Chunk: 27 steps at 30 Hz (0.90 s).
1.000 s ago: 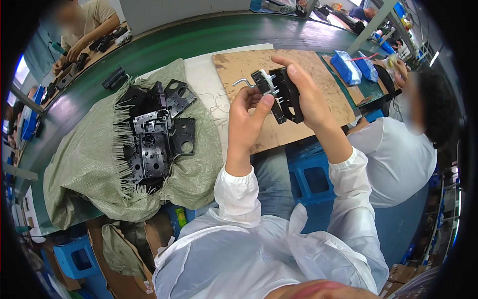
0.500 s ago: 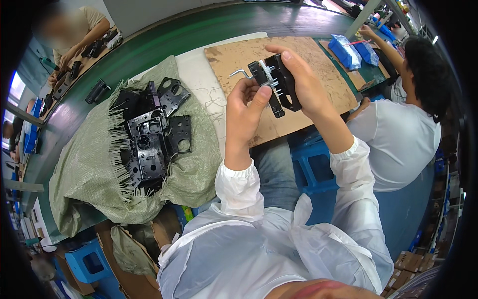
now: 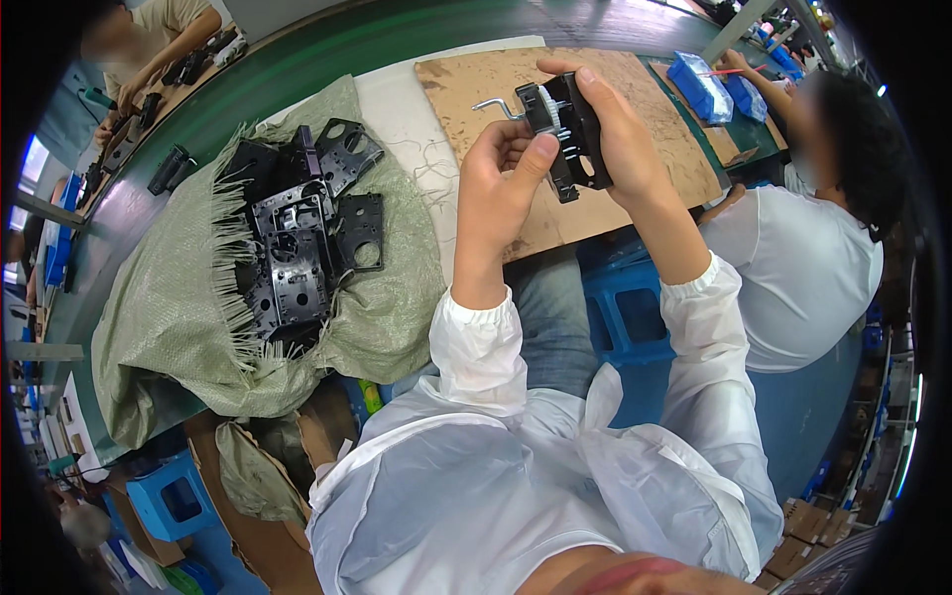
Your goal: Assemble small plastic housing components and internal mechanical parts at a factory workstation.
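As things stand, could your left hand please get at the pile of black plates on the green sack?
Probably yes, once it lets go. The left hand is now steadying the black part that the right hand also grips. The pile of black plates lies uncovered on the green sack to its left, nothing between.

Black plastic part [image 3: 567, 134], upright above board

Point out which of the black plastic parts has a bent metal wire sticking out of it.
The black part held up in both hands; the wire juts left.
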Motion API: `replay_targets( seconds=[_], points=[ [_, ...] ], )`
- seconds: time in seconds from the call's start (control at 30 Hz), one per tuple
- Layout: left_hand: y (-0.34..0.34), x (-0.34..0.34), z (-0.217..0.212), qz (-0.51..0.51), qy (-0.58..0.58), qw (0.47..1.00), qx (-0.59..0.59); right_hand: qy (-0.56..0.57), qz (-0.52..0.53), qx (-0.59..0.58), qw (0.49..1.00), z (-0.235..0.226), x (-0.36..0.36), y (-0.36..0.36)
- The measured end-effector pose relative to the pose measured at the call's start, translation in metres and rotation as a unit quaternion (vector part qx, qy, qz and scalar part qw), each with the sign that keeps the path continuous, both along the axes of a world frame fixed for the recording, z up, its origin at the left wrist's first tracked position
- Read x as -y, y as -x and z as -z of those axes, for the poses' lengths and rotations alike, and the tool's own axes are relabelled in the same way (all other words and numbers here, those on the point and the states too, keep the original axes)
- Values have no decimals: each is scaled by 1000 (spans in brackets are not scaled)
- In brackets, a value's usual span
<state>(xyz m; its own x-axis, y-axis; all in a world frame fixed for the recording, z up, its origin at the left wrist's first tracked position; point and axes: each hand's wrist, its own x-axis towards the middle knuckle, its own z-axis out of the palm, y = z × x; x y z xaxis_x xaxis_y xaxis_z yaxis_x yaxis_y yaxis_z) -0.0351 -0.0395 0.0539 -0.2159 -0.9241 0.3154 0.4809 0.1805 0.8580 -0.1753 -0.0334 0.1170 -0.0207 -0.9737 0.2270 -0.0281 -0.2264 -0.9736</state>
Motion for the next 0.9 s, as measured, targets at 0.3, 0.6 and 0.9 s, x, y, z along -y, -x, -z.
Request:
replay_targets(
  seconds=[0.3, 0.6, 0.9],
  points=[
    [-3, -1, -1, -7, -13, 1000, -12, 6, -2, -14, 1000, 3, 0, -6],
    [-2, 1, 4, 17, -25, 1000, 0, 8, 4, -22, 1000, 4, 2, -5],
    [-2, 6, 10, 11, -35, 998, 48, -53, -12, 12, 998, 9, 7, -3]
  ],
)
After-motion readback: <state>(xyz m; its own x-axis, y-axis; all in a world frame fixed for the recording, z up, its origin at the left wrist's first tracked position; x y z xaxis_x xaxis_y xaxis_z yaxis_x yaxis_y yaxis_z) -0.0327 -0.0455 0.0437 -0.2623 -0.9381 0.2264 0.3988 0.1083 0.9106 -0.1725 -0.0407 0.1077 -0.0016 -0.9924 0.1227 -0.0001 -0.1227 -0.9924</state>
